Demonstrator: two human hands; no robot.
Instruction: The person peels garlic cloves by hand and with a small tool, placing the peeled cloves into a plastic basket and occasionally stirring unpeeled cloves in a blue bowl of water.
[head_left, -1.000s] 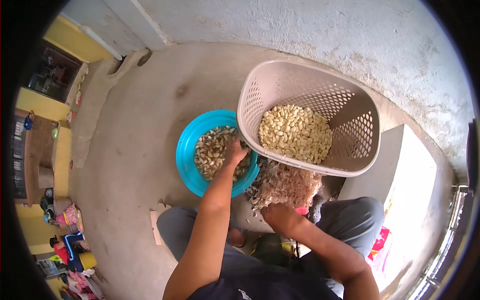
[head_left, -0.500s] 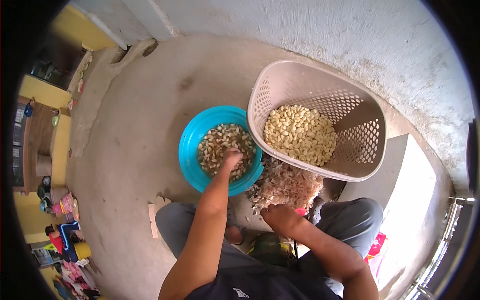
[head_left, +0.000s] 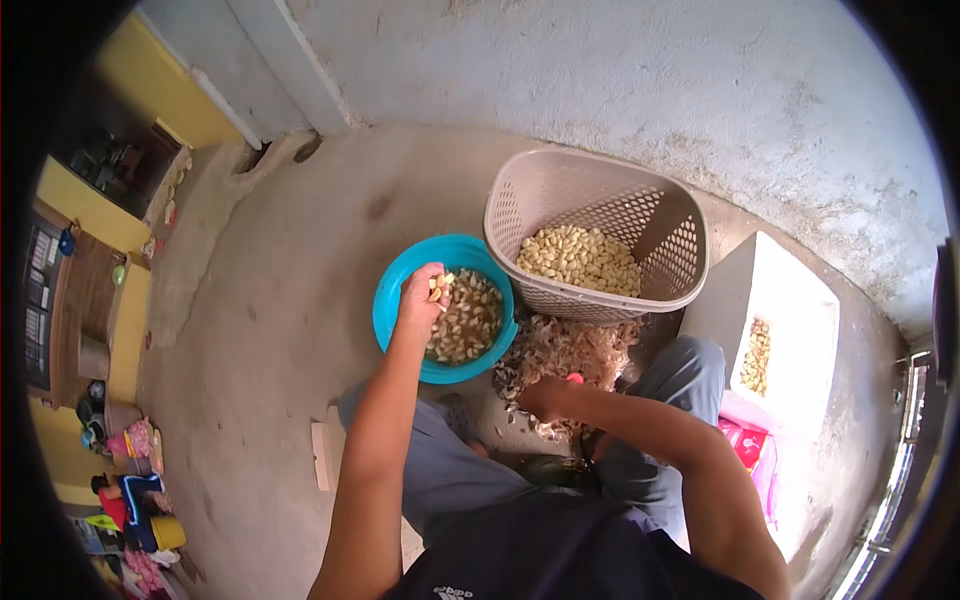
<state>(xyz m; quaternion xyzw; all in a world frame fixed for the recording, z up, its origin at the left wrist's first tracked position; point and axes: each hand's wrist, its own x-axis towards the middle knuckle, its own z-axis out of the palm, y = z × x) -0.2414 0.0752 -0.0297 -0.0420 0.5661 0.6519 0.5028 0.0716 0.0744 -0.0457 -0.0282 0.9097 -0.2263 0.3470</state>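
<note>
Head view: left hand (head_left: 420, 296) lifts cloves (head_left: 440, 289) above bowl rim (head_left: 385, 300).

Cloves (head_left: 438, 288): small pale handful, gripped in left hand (head_left: 420, 296), raised just above bowl's left rim. Bowl (head_left: 392, 290): round, turquoise plastic, upright on concrete floor, holds brownish unpeeled cloves (head_left: 468, 322) in water. Touching its right side: beige perforated basket (head_left: 600, 205), upright, part-filled with creamy peeled cloves (head_left: 580, 258). Right hand (head_left: 545, 398): closed, contents hidden, at near edge of skins (head_left: 570, 350) heaped before basket.
</note>
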